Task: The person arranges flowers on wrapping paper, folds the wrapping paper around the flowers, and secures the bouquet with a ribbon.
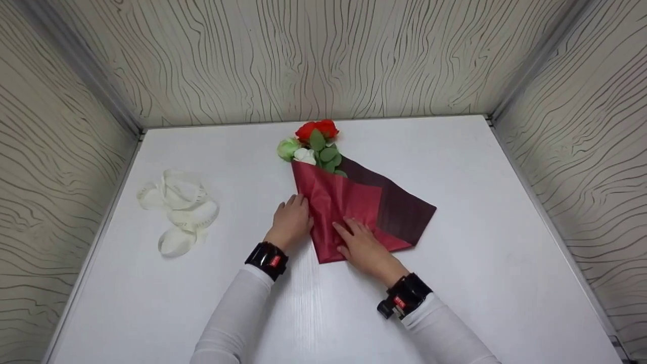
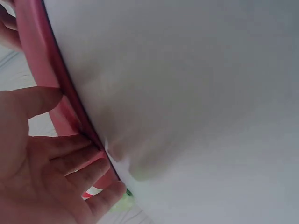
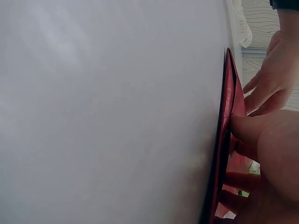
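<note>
A bouquet lies on the white table, partly wrapped in dark red wrapping paper [image 1: 323, 202]. Out of its top stick red flowers [image 1: 323, 130], a pale green flower [image 1: 288, 149], a white flower [image 1: 305, 155] and green leaves [image 1: 328, 153]. Along the paper's left folded edge, my left hand [image 1: 291, 222] rests with extended fingers; thumb and fingertips touch that edge in the left wrist view. My right hand [image 1: 366, 250] lies over the lower front of the paper, fingers spread and pressing on it. The stems are hidden inside.
A loosely looped white ribbon [image 1: 184, 205] with printed lettering lies on the left of the table [image 1: 485, 283]. At the right, a dark maroon flap of the paper [image 1: 404, 212] spreads flat. Wood-grain patterned panels [image 1: 303, 60] stand around the back and sides.
</note>
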The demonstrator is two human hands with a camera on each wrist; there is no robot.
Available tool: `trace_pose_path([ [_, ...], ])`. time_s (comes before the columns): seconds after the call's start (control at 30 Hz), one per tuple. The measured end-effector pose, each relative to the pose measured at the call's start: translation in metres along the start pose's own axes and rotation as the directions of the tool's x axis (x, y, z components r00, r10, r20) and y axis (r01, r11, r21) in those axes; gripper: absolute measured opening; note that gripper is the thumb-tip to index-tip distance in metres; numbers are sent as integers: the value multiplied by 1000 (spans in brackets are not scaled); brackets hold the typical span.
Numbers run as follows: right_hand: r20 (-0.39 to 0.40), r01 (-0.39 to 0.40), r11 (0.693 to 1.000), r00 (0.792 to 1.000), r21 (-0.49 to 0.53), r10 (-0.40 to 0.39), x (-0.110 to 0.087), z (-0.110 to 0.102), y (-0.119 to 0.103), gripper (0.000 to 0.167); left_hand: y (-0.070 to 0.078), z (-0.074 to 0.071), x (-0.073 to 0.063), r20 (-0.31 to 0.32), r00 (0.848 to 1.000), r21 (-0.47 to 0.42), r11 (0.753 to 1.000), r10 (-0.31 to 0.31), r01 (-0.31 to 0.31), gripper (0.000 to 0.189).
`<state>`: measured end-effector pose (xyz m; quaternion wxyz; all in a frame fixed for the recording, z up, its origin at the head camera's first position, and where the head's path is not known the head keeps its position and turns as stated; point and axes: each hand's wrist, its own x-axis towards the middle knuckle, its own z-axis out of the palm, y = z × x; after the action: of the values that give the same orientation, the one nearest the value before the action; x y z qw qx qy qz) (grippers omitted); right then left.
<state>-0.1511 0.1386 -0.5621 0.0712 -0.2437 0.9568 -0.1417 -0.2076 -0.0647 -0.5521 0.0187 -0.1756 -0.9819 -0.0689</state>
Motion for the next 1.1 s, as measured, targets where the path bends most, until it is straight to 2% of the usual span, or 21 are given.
trace_pose_path([
  [0.17, -5, -6, 1000, 1000, -19, 6, 0, 0, 0, 55, -2, 1, -1, 61, 998, 8, 1000, -24, 24, 49],
  [0.27, -8, -13, 999, 1000, -46, 12, 0, 0, -1, 55, 1, 3, -9, 97, 995, 24, 1000, -22, 20, 52],
  [0.37, 0, -21, 998, 1000, -61, 21, 0, 0, -1, 55, 7, 4, -21, 108, 994, 40, 999, -3, -1, 52],
  [0.6, 3, -26, 998, 1000, -61, 27, 1, 1, 0, 55, 25, -1, -50, 100, 990, 81, 991, 102, -110, 46],
  [0.83, -8, -19, 998, 1000, -64, 18, 2, 2, 1, 55, 35, -7, -73, 130, 969, 141, 963, 212, -229, 38],
  [0.97, -7, -21, 998, 1000, -56, 21, 2, 2, 1, 55, 39, -11, -86, 138, 958, 203, 939, 252, -276, 35],
  [1.1, -11, -12, 999, 1000, -50, 12, 1, 3, 0, 55, 43, -13, -96, 127, 954, 238, 925, 273, -296, 33],
])
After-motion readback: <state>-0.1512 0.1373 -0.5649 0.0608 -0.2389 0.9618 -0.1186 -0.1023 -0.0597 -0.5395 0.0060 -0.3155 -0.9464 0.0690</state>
